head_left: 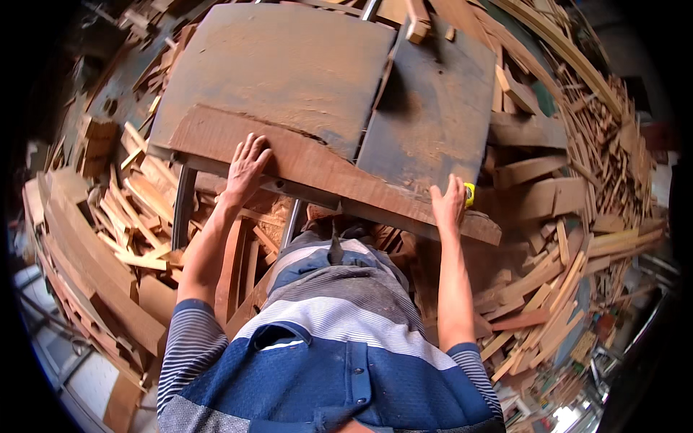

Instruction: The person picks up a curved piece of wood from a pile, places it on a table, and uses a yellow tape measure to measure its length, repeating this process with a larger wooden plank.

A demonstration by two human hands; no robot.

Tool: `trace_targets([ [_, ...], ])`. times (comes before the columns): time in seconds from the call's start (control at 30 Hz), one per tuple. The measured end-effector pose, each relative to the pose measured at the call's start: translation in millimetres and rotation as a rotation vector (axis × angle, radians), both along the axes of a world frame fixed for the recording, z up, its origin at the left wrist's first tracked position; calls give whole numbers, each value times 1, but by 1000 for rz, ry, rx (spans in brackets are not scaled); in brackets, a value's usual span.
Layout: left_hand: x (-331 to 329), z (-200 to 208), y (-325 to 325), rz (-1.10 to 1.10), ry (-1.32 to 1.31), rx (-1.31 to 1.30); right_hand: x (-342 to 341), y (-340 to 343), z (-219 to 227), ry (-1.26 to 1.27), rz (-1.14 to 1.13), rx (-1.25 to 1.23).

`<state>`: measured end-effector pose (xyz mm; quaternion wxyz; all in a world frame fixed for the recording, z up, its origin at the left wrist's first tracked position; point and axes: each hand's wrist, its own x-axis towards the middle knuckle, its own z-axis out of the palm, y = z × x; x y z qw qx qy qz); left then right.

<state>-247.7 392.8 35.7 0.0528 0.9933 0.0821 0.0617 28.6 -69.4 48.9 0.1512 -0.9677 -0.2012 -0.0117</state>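
Observation:
A long reddish-brown wooden board (325,164) with an uneven, curving far edge lies along the near edge of a sawdust-covered metal table (289,65). On its left part my left hand (249,166) rests flat, fingers stretched out. Toward its narrower right end, my right hand (449,203) touches the board with the thumb apart from the fingers. Right beside that hand is a small yellow object (469,194), perhaps a tape measure, partly hidden by it; whether the fingers touch it I cannot tell.
A narrow gap (374,105) divides the tabletop into two plates. A wood block (417,29) lies at the far right plate's edge. Thick curved timbers (530,169) stand right of the table. Piles of offcuts (148,209) and stacked boards (90,252) crowd the left side.

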Motion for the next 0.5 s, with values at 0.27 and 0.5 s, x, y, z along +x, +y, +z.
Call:
trace_targets([
  [0.27,14,37,-95,139,-267,-314,63,-101,-51,119,-249,-47],
  [0.5,24,71,-173,184,-172,-985,48,-74,-18,183,-232,352],
])
